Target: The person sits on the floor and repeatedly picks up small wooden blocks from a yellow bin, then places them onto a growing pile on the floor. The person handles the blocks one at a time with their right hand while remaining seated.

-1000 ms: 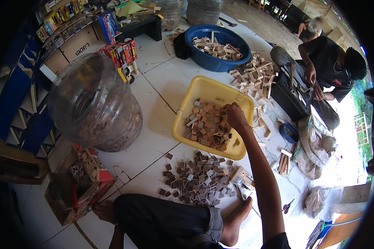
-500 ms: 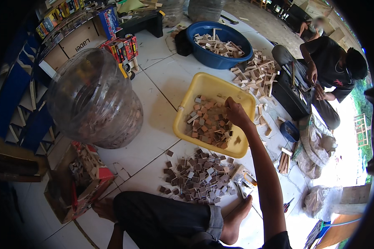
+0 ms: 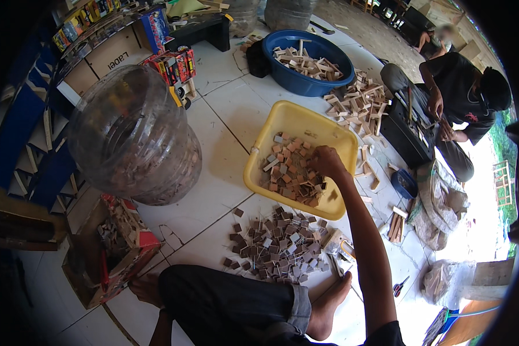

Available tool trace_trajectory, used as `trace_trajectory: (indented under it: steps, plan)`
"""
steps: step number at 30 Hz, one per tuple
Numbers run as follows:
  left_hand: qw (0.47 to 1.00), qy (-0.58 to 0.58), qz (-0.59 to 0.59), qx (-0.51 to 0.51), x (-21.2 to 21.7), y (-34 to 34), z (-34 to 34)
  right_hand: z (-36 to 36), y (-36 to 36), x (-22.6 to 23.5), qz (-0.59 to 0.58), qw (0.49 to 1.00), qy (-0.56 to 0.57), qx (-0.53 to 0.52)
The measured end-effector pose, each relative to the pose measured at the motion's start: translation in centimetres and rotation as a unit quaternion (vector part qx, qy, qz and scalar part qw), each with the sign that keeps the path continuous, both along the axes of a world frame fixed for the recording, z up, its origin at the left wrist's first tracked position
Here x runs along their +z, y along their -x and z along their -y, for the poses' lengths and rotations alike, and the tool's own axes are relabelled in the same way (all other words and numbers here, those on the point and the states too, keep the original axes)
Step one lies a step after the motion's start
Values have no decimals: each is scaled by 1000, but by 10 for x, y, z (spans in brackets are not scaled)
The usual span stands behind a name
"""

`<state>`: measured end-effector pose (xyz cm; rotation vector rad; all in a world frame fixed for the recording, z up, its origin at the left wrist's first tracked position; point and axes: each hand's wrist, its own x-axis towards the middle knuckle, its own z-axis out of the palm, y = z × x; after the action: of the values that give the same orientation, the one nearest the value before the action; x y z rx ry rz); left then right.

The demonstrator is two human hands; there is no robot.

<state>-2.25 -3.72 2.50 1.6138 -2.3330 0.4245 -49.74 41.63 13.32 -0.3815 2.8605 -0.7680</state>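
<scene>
yellow basin (image 3: 282,118): glossy plastic | tiles (image 3: 288,173): matt, probably wood

Right arm outstretched forward, right hand (image 3: 327,162) palm down, fingers curled; left hand out of sight.

Red printed cartons (image 3: 173,64) stand beside the clear jug; a brown cardboard box (image 3: 106,57) behind; an open red carton (image 3: 112,254) lower left.

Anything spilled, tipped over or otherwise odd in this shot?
Yes: small wood tiles lie loose on the floor beside the yellow tub, and wood sticks are strewn beside the blue basin. The big clear jug lies tipped.
</scene>
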Motion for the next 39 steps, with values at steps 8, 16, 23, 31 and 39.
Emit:
trace_trajectory:
  steps: [8,16,23,31,39]
  plan:
    - [999,0,31,16,-7,-4,3,6,-23,109,180,936,303,-22]
    - [998,45,36,-5,-17,-9,5,3,-62,171,313,913,257,42]
    - [1000,3,0,-13,0,-1,0,-1,-21,31,53,998,-20,22]
    - [1000,14,10,1,-3,0,-2,-12,-16,24,-32,995,-62,78]
    - [1000,-11,17,5,-2,-1,-2,-2,-20,26,7,988,-142,54]
